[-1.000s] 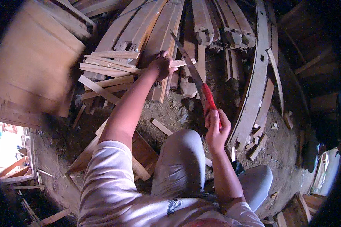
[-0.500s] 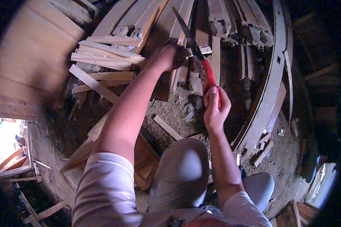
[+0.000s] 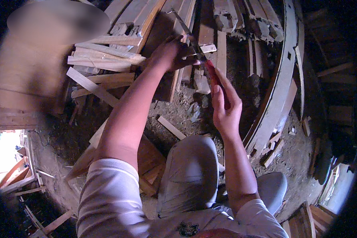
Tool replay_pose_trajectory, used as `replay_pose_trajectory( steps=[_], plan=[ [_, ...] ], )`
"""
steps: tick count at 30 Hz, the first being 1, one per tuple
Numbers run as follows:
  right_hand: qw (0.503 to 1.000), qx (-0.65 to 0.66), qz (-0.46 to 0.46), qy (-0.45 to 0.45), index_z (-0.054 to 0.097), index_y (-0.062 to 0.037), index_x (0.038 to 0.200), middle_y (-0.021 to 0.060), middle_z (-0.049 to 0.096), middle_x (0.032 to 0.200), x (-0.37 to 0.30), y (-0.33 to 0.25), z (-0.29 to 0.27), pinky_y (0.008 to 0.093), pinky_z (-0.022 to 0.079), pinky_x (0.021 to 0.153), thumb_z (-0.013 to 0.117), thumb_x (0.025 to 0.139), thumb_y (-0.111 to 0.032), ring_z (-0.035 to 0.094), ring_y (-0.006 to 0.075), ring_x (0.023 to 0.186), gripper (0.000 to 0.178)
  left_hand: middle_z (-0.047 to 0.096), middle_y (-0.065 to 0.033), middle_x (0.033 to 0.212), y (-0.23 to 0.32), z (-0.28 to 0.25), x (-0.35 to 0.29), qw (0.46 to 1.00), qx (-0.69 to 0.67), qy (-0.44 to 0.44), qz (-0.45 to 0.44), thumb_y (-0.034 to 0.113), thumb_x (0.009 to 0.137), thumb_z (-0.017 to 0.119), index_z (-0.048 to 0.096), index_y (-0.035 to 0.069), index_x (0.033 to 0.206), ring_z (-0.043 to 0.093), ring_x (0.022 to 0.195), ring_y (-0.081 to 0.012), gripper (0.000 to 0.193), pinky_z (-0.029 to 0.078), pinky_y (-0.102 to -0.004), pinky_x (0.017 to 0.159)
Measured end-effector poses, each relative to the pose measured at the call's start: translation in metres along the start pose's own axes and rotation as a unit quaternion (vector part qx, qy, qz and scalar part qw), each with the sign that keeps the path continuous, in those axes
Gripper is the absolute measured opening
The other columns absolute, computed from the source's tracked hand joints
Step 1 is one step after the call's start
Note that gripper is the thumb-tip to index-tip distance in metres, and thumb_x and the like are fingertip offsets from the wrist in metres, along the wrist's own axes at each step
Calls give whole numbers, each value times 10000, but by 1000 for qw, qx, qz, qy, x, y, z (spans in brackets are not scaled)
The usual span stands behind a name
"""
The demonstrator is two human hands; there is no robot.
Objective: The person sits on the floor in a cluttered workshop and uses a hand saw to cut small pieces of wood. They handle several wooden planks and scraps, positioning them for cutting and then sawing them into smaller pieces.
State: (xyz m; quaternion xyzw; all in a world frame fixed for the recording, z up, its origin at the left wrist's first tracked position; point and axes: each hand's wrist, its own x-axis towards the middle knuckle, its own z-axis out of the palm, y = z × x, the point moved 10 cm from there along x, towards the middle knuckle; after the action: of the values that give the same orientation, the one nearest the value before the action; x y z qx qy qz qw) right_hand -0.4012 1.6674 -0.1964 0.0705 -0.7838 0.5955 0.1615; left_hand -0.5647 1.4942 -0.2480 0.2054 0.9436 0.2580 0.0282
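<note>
A handsaw with a red handle [image 3: 211, 69] and a long dark blade [image 3: 183, 26] points up and away to the left. My right hand [image 3: 227, 105] is closed round its handle, with some fingers stretched along it. The blade lies across a short pale wooden strip [image 3: 209, 48]. To the left of the blade, my left hand [image 3: 166, 54] grips that strip; its fingers are in shadow and partly hidden.
Stacked strips [image 3: 107, 55] lie left of my left hand. Long boards [image 3: 146, 16] and broken-ended beams [image 3: 228, 20] extend at the far side. A long curved plank [image 3: 271, 103] runs down the right. Offcuts [image 3: 171, 127] litter the dirt floor before my knees.
The saw has moved a little up and left, its handle now nearer the strip. My right hand's fingers have straightened along the handle. The whole view has shifted slightly.
</note>
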Motion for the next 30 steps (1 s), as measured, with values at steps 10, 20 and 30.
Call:
replay_pose_trajectory(
  steps=[10,20,30],
  plan=[
    [997,-10,71,-32,532,-13,1470,-1,708,1068,-45,-1,-23,167,316,565,510,1074,-172,378,-8,628,428,659,-214,1253,-14,0,6,995,23,83,51,402,976,563,682,126,1205,569,1252,-389,378,440,-436,1096],
    [1000,-3,22,1,570,5,1427,79,716,1191,3,6,-3,223,473,714,528,1038,-74,585,60,802,398,677,-167,1239,8,-9,-4,995,-4,74,62,349,977,552,728,109,1077,571,1267,-363,314,412,-462,1135],
    [998,12,55,24,568,-13,1442,25,701,1129,-48,18,-27,166,372,622,504,1074,-160,467,8,706,401,646,-201,1301,-7,-2,0,988,62,-42,-136,217,909,658,690,56,1162,582,1249,-380,302,463,-460,1091]
  ],
)
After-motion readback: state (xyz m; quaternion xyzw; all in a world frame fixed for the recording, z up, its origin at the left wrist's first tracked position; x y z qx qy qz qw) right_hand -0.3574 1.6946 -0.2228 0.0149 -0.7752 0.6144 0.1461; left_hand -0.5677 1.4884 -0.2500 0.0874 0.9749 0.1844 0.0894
